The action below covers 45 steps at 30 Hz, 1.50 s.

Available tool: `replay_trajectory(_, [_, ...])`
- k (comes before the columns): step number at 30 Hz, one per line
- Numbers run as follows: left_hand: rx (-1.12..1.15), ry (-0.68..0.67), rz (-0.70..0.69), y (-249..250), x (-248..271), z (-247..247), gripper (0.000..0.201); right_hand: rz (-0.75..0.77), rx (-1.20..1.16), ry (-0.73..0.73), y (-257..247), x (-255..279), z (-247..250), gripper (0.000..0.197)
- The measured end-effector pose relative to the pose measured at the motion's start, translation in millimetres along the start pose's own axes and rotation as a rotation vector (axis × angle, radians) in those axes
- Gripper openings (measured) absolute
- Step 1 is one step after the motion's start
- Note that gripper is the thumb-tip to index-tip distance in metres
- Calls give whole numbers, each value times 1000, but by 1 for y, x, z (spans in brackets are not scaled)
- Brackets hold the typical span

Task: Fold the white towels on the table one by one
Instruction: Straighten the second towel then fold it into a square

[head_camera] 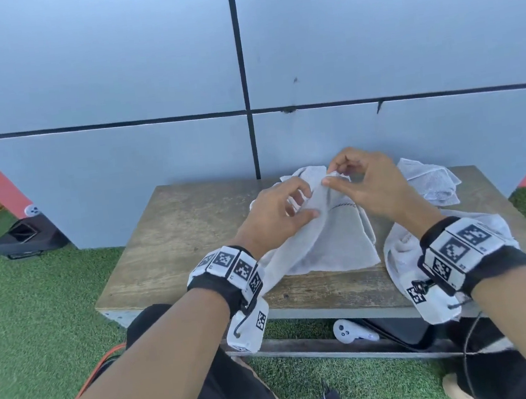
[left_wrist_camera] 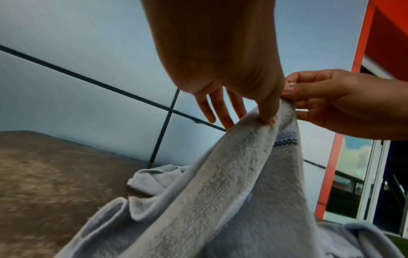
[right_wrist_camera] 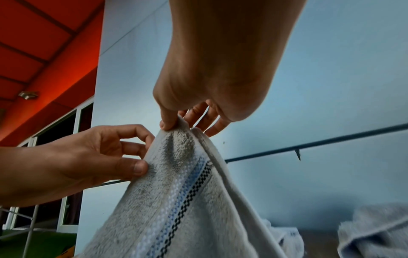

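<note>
Both hands lift one white towel above the wooden table: left hand pinches its upper edge, right hand pinches the top corner between thumb and fingertips.

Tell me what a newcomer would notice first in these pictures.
First, the two hands at the middle of the table: the left hand and right hand pinch the top edge of a towel, lifted so it hangs down to the tabletop. Its blue and black checked stripe stands out in the right wrist view. More towels lie crumpled at the table's right, one far, one near.
</note>
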State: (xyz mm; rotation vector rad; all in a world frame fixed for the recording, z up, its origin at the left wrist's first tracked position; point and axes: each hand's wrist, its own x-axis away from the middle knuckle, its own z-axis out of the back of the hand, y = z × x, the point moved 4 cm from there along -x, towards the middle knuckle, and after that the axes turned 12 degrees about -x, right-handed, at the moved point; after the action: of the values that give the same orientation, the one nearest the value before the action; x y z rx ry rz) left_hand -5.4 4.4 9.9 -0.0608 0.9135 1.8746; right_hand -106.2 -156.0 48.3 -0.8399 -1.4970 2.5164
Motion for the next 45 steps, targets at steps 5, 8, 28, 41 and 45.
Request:
replay_trajectory(5, [95,43,50,16,-6,4,19,53,-17,2,-28,-13,12,10])
replay_trajectory(8, [87,6,112,15,-9,3,18,57,-14,5,-39,-18,16,10])
replay_trajectory(28, [-173,-218,246,-32,-30,45,32,11,27,191,-50,-46,85,13])
replay_trajectory(41, [-406,-136,243,-49,-40,143,22,-112,136,325,-16,-66,82,10])
replay_trajectory(45, [-458,-77,210,-49,-49,161,14,-183,119,347,-13,-74,82,13])
